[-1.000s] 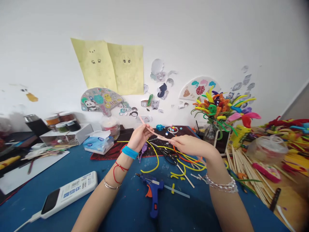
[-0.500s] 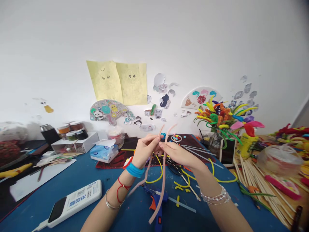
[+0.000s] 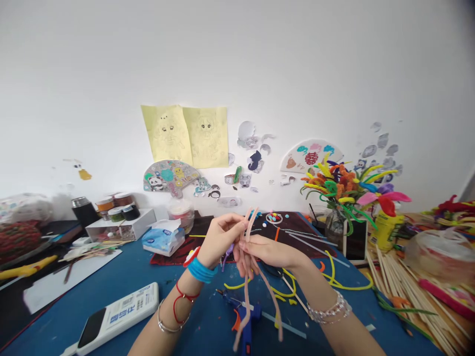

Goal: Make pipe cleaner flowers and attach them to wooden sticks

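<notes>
Two pale pink pipe cleaners (image 3: 246,301) run through my fingers, their short upper ends rising side by side and their long tails hanging down apart. My left hand (image 3: 225,236) pinches them near the top between thumb and fingertips. Just below, my right hand (image 3: 264,251) is closed on the same pipe cleaners, thumb pressed against the fingers. Beneath the hanging tails lies a blue hot glue gun (image 3: 243,310) with an orange trigger. Yellow pipe cleaners (image 3: 347,286) lie curled on the blue table beyond my right wrist.
At left are a white power bank (image 3: 122,314) and a tissue pack (image 3: 163,238). To the right stand a vase (image 3: 335,222) of pipe-cleaner flowers, a phone (image 3: 355,241) and many wooden sticks (image 3: 403,291). A dish of small pompoms (image 3: 274,218) sits behind my hands.
The pink pipe cleaners have come together at the top, and one tail has swung right. My right hand has moved in lower against the left. The view has tilted slightly upward.
</notes>
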`<action>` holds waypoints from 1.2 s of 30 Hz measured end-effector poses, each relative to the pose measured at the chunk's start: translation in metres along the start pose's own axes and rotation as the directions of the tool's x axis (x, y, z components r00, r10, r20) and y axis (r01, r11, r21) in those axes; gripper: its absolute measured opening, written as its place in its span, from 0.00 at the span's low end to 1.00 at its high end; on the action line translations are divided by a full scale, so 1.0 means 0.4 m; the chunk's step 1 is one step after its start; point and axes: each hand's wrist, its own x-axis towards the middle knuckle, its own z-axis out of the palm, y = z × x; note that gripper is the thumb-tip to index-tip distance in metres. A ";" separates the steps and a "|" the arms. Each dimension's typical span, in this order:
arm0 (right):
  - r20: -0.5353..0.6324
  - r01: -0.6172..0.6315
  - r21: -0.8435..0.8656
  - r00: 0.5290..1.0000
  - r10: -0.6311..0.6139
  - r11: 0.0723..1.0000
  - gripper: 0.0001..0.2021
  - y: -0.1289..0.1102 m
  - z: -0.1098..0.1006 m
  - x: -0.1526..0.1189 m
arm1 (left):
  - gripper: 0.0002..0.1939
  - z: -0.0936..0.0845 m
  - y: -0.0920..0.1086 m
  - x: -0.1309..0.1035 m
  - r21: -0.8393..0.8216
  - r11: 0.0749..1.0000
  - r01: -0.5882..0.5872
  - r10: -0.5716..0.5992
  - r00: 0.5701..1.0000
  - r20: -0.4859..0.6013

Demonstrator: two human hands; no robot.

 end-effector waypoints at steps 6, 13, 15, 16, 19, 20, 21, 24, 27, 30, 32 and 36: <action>0.142 -0.027 0.094 0.990 0.014 0.995 0.17 0.003 -0.010 -0.003 | 0.11 -0.001 0.006 -0.001 -0.093 0.994 0.050 -0.052 0.999 -0.016; 0.229 -0.146 0.108 0.966 0.119 0.983 0.17 0.020 -0.020 -0.001 | 0.16 -0.011 -0.005 0.007 -0.057 0.995 0.082 -0.080 0.996 0.042; 0.242 -0.160 0.122 0.962 0.127 0.979 0.17 0.025 -0.023 -0.002 | 0.17 -0.015 -0.009 0.008 -0.061 0.992 0.108 -0.102 0.991 0.085; 0.249 -0.165 0.128 0.960 0.129 0.978 0.17 0.026 -0.024 -0.003 | 0.18 -0.017 -0.009 0.008 -0.065 0.991 0.121 -0.114 0.988 0.107; 0.270 -0.160 0.120 0.955 0.122 0.980 0.16 0.025 -0.026 -0.004 | 0.18 -0.023 -0.010 0.010 -0.076 0.989 0.123 -0.112 0.984 0.139; 0.264 -0.147 0.104 0.958 0.116 0.984 0.17 0.022 -0.025 -0.005 | 0.17 -0.024 -0.010 0.011 -0.083 0.990 0.113 -0.102 0.987 0.127; 0.246 -0.132 0.082 0.963 0.109 0.988 0.17 0.019 -0.025 -0.006 | 0.16 -0.026 -0.010 0.014 -0.093 0.991 0.100 -0.090 0.990 0.105; 0.118 -0.101 0.010 0.988 0.099 0.995 0.18 0.008 -0.027 -0.012 | 0.15 -0.035 -0.015 0.026 -0.159 0.985 0.062 -0.060 0.998 0.015; -0.038 -0.104 -0.062 0.994 0.102 0.993 0.16 -0.002 -0.041 -0.027 | 0.13 -0.053 -0.028 0.045 -0.271 0.962 -0.009 -0.019 0.995 -0.097; -0.183 -0.110 -0.126 0.979 0.086 0.986 0.16 -0.009 -0.068 -0.054 | 0.13 -0.082 -0.041 0.065 -0.348 0.928 -0.130 0.042 0.967 -0.251; -0.257 -0.096 -0.121 0.964 0.062 0.988 0.18 -0.015 -0.090 -0.078 | 0.12 -0.107 -0.045 0.075 -0.374 0.907 -0.193 0.063 0.941 -0.331; -0.310 -0.032 -0.049 0.950 0.015 0.998 0.13 -0.030 -0.127 -0.132 | 0.11 -0.157 -0.040 0.084 -0.403 0.869 -0.286 0.100 0.900 -0.423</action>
